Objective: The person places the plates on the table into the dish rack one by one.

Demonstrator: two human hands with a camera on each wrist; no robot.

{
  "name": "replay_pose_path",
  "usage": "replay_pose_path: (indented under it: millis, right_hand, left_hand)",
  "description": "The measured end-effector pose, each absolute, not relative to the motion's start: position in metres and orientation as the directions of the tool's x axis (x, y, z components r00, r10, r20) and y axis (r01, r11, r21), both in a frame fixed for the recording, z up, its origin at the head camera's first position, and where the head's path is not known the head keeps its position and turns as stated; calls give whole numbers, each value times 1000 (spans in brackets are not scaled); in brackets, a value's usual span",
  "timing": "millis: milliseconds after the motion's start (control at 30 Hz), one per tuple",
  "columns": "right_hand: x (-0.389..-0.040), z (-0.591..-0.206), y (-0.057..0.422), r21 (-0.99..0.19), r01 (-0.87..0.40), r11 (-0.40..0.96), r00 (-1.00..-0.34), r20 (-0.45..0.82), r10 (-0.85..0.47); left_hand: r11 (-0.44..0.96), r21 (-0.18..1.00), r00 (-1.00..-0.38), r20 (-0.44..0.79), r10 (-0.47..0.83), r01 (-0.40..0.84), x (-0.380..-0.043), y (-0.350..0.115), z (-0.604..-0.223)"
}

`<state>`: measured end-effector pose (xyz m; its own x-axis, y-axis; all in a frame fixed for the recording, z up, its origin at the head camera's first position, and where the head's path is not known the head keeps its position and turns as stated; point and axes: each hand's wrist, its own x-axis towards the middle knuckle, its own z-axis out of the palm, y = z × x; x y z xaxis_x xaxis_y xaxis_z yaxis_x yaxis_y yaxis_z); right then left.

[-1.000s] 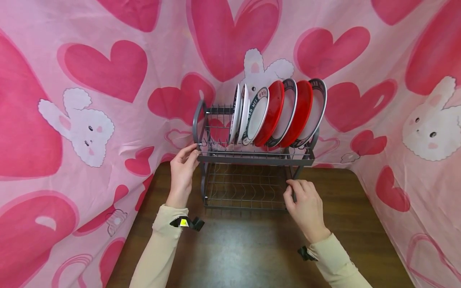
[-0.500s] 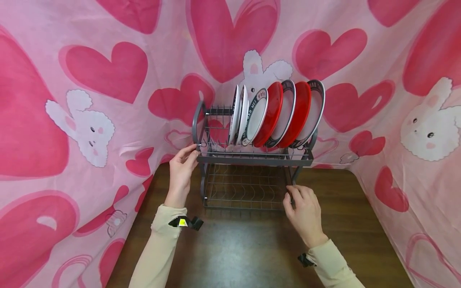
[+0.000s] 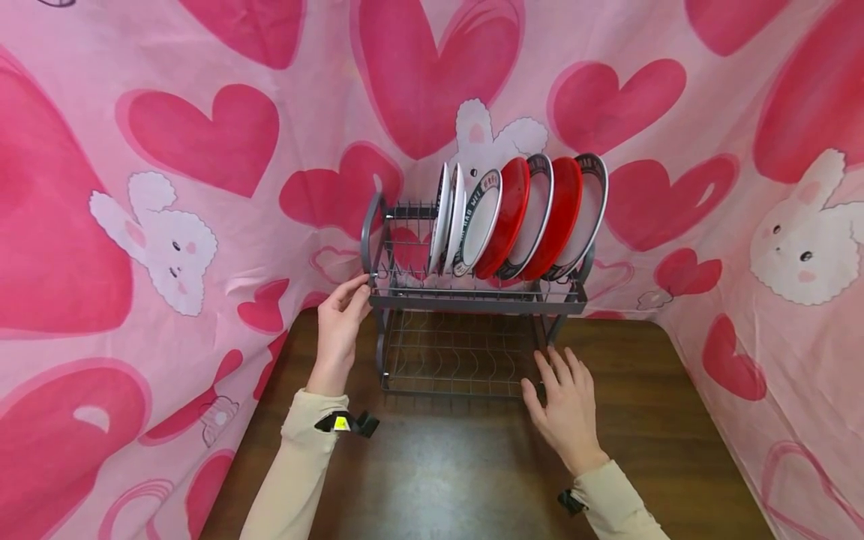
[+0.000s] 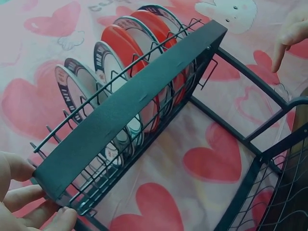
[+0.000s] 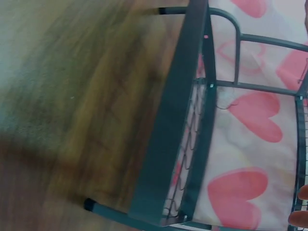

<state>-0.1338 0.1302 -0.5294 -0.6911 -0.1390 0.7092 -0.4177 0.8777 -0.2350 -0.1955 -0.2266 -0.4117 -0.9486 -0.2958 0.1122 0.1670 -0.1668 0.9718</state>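
Observation:
A dark grey two-tier dish rack (image 3: 475, 304) stands on the wooden table. At the left front corner of its upper tier, my left hand (image 3: 340, 330) holds on with thumb and fingers; the left wrist view shows those fingertips (image 4: 67, 219) around the corner. My right hand (image 3: 567, 412) is beside the lower tier's right front corner, fingers spread and holding nothing. Several plates stand on edge in the upper tier: patterned white ones such as the plate (image 3: 479, 225) and red ones such as the red plate (image 3: 563, 217). The lower wire tier (image 3: 459, 352) holds no plates.
Dark wooden tabletop (image 3: 432, 465) extends in front of the rack and to its right. A pink cloth (image 3: 324, 97) with hearts and rabbits hangs behind and on both sides. Empty wire slots (image 3: 408, 240) lie at the upper tier's left end.
My right hand has come off the rack's lower right side, moved slightly down and left, and spread its fingers. My left hand stays on the upper corner; rack and plates keep their places.

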Motion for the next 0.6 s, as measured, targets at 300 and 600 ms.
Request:
replay_pose_path:
  millis: [300,600]
  right_hand:
    - [-132,-539,133,-210,-365,907,-765,623,-164]
    - [-132,-540,132,-208,-350,913,-783,600,-164]
  left_hand:
    - [51,961,-922,276,-272,273,-184,-230,-418]
    - [289,892,-875,420,-241,348,-164,-228,-437]
